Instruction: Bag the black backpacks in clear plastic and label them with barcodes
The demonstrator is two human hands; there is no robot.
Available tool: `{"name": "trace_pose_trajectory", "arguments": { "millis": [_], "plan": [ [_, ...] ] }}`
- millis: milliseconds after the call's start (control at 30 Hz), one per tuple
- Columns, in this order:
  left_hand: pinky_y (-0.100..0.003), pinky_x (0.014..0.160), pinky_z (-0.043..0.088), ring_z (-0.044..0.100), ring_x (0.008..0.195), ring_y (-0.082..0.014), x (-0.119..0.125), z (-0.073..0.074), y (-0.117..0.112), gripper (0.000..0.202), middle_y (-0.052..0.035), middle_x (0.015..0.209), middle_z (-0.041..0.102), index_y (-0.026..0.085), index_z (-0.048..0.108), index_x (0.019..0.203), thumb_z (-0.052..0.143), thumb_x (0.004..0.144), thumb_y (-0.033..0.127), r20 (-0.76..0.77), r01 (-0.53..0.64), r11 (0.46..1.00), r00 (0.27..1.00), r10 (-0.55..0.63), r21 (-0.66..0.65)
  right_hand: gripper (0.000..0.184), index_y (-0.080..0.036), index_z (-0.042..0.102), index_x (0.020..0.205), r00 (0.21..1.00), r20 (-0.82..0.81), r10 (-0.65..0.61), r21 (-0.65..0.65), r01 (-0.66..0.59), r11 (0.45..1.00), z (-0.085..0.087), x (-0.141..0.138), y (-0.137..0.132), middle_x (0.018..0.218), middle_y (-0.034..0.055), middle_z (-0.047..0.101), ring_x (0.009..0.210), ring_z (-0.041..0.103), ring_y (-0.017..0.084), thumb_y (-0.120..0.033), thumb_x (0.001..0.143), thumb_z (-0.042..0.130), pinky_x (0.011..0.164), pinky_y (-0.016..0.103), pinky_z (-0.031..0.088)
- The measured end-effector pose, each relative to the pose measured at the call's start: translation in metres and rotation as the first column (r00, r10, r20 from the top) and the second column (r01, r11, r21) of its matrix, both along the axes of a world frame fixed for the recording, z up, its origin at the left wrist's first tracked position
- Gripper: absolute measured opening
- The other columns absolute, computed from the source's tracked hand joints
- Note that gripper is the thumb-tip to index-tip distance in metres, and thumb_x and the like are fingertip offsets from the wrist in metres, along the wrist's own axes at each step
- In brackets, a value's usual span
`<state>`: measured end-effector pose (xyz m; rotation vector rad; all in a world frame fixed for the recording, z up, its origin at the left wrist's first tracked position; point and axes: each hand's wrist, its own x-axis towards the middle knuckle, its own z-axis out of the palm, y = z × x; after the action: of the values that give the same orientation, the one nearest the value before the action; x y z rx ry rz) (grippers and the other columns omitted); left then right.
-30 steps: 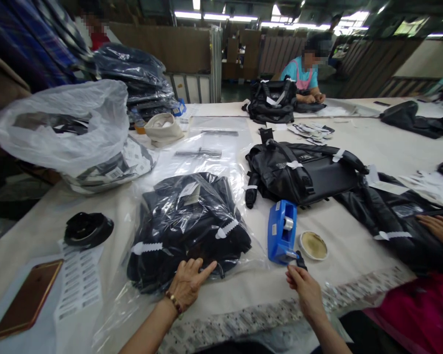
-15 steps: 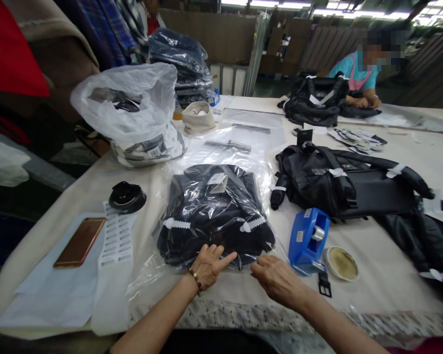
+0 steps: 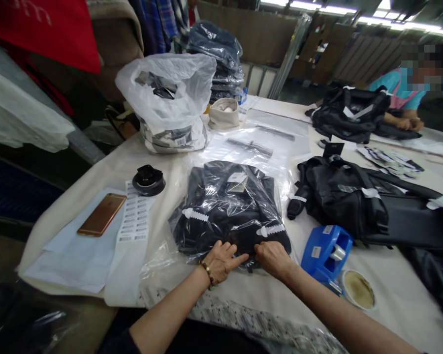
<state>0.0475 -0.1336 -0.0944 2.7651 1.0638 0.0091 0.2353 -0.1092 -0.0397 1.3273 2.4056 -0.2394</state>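
Note:
A folded black bag sealed inside a clear plastic bag (image 3: pixel 229 206) lies in front of me on the cloth-covered table (image 3: pixel 107 172). My left hand (image 3: pixel 221 260) rests flat on its near edge, index finger stretched to the right. Beside it, almost touching, my right hand (image 3: pixel 273 258) has its fingers curled down on the same edge of the plastic. A blue tape dispenser (image 3: pixel 325 250) stands just right of my right hand.
A small round dish (image 3: pixel 358 289) sits by the dispenser, and a black backpack (image 3: pixel 354 201) lies behind it. To the left are a phone (image 3: pixel 101 221), barcode labels (image 3: pixel 135 219), a black round object (image 3: pixel 148 179) and a white plastic sack (image 3: pixel 170 98). A person (image 3: pixel 402 93) works at the far right.
My right hand left the tape dispenser and moved left onto the bag's near edge beside my left hand. The view swung left and down.

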Motion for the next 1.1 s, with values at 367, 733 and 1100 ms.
{"name": "trace_pose_trajectory", "arguments": {
  "millis": [367,733,1100],
  "plan": [
    [-0.036,0.07,0.032,0.043,0.083,-0.0195,0.001,0.002,0.001,0.049,-0.0058,0.099,0.05,0.033,0.032,0.13,0.039,0.086,0.014,-0.034,0.006,1.0,0.999,-0.006,-0.014,0.009,-0.016,0.055,0.089,0.962,-0.092,-0.256,0.146,0.268,0.952,0.0,0.013,-0.008,0.078,0.0079,0.064,0.071,0.061,0.019,-0.017,0.084,0.047,0.058,0.026,0.036],
    [-0.034,0.069,0.032,0.045,0.084,-0.0188,0.003,0.001,0.001,0.043,-0.005,0.1,0.05,0.033,0.034,0.129,0.038,0.088,0.019,-0.053,-0.002,1.0,0.999,0.003,0.013,0.015,-0.019,0.048,0.075,0.884,-0.433,-0.174,0.267,0.311,0.912,-0.058,-0.006,-0.063,0.075,0.004,0.05,0.073,0.047,0.019,-0.007,0.078,0.04,0.067,0.028,0.033],
    [-0.033,0.07,0.033,0.046,0.079,-0.0181,-0.103,0.013,-0.037,0.031,-0.007,0.088,0.057,0.012,0.051,0.106,0.026,0.089,0.008,0.071,-0.195,0.949,0.981,0.182,0.249,0.007,-0.019,0.048,0.073,0.887,-0.391,-0.245,0.17,0.331,0.928,-0.046,-0.007,-0.057,0.077,0.0034,0.051,0.076,0.049,0.018,-0.015,0.079,0.048,0.069,0.027,0.032]
  ]
}}
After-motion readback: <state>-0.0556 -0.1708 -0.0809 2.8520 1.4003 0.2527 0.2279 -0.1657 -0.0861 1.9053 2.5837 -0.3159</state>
